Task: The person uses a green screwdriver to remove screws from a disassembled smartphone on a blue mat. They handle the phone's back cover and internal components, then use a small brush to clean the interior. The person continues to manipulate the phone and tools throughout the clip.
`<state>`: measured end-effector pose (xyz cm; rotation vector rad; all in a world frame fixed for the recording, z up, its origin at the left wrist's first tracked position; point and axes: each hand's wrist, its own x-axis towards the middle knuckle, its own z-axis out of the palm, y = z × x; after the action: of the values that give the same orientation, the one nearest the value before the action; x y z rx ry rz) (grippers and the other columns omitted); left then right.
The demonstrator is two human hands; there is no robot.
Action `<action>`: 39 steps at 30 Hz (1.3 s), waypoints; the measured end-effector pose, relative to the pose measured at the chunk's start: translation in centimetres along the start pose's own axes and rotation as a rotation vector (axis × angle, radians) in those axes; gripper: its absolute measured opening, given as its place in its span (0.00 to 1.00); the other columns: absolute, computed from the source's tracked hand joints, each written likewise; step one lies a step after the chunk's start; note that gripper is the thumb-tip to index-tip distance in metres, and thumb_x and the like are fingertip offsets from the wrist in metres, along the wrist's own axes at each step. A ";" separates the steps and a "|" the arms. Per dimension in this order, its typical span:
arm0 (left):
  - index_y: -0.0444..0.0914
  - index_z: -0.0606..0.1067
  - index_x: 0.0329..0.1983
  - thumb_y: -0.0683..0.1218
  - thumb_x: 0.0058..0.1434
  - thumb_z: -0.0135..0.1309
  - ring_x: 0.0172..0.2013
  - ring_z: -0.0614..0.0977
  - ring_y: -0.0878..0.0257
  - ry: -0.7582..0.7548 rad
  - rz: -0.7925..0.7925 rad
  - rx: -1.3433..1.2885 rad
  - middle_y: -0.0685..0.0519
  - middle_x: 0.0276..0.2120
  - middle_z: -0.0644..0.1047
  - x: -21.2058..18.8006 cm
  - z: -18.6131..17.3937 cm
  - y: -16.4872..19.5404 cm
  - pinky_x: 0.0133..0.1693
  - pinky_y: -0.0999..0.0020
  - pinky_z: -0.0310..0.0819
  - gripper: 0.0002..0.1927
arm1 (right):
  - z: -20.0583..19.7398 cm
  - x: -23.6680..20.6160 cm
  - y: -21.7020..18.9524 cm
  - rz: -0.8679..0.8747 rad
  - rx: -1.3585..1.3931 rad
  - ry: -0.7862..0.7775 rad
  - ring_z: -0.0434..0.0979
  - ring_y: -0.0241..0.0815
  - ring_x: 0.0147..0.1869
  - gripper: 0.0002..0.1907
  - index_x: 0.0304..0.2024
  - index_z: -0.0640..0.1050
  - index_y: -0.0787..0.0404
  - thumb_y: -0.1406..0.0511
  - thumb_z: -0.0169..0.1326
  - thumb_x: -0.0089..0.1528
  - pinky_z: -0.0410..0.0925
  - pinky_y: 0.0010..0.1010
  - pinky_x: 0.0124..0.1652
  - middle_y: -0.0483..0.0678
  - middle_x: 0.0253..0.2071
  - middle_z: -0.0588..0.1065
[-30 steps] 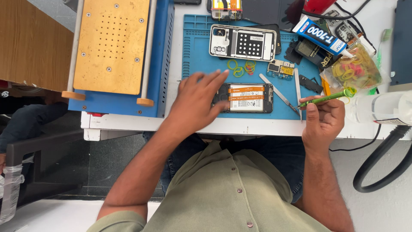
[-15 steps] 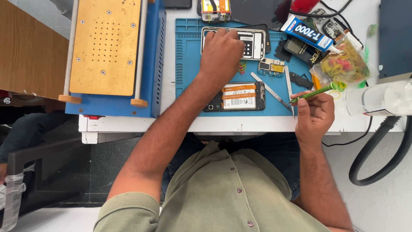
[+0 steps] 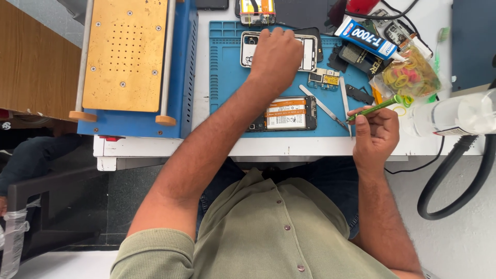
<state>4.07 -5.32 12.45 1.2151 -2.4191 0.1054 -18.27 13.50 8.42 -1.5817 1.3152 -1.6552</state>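
My left hand (image 3: pixel 275 57) rests with curled fingers on a white phone back cover (image 3: pixel 309 51) lying at the far side of the blue work mat (image 3: pixel 227 77). Whether it grips the cover is unclear. My right hand (image 3: pixel 376 135) holds a green screwdriver (image 3: pixel 380 106) near the mat's right edge, tip pointing left. An opened phone (image 3: pixel 285 113) with its orange-labelled battery showing lies on the mat between my arms. Metal tweezers (image 3: pixel 323 107) and a thin metal pry tool (image 3: pixel 344 103) lie just right of it.
A blue machine with a tan perforated plate (image 3: pixel 124 57) stands at left. A small circuit board (image 3: pixel 324 79), a glue tube (image 3: pixel 367 39), a bag of rubber bands (image 3: pixel 411 77) and a clear bottle (image 3: pixel 454 116) crowd the right. A black hose (image 3: pixel 454 181) hangs off the table edge.
My left hand left the opened phone and reached away from me to the white back cover. My right hand stayed put with the green screwdriver.
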 end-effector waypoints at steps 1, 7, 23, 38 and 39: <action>0.37 0.79 0.33 0.43 0.50 0.62 0.41 0.78 0.53 0.062 -0.021 -0.055 0.48 0.35 0.78 -0.3 -0.2 -0.1 0.44 0.55 0.68 0.08 | 0.0 0.0 -0.1 0.000 -0.010 -0.001 0.80 0.37 0.48 0.10 0.56 0.68 0.64 0.70 0.54 0.77 0.75 0.25 0.50 0.55 0.46 0.79; 0.36 0.66 0.39 0.42 0.67 0.42 0.35 0.71 0.57 0.098 -0.234 -0.917 0.50 0.33 0.68 -6.9 -3.0 0.4 0.44 0.60 0.68 0.04 | -0.4 -0.2 0.2 -0.012 0.002 0.007 0.80 0.38 0.50 0.10 0.56 0.67 0.64 0.69 0.54 0.77 0.75 0.26 0.51 0.54 0.47 0.78; 0.36 0.81 0.39 0.45 0.64 0.65 0.34 0.76 0.74 0.083 -0.613 -1.677 0.58 0.32 0.80 -19.8 -3.9 -1.8 0.36 0.79 0.70 0.07 | 3.5 -2.3 -2.9 -0.085 0.015 -0.113 0.82 0.44 0.50 0.50 0.80 0.30 0.45 0.75 0.52 0.79 0.74 0.31 0.56 0.61 0.49 0.79; 0.38 0.78 0.39 0.52 0.74 0.51 0.33 0.73 0.72 0.059 -0.456 -1.588 0.59 0.32 0.77 -20.4 -3.6 -3.1 0.38 0.75 0.71 0.14 | 15.3 0.5 -7.2 -0.327 0.040 -0.393 0.82 0.51 0.54 0.45 0.74 0.41 0.46 0.78 0.53 0.70 0.74 0.40 0.59 0.65 0.51 0.79; 0.38 0.78 0.39 0.52 0.74 0.51 0.33 0.73 0.72 0.060 -0.455 -1.593 0.59 0.32 0.77 -20.4 -3.6 -3.2 0.38 0.75 0.71 0.14 | 15.5 0.5 -7.1 -0.337 0.033 -0.401 0.82 0.52 0.54 0.45 0.74 0.42 0.47 0.78 0.53 0.69 0.74 0.40 0.59 0.65 0.51 0.79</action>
<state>18.50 8.92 6.96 0.7770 -1.2698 -1.5178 -1.95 11.34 12.67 -2.0683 0.8479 -1.4227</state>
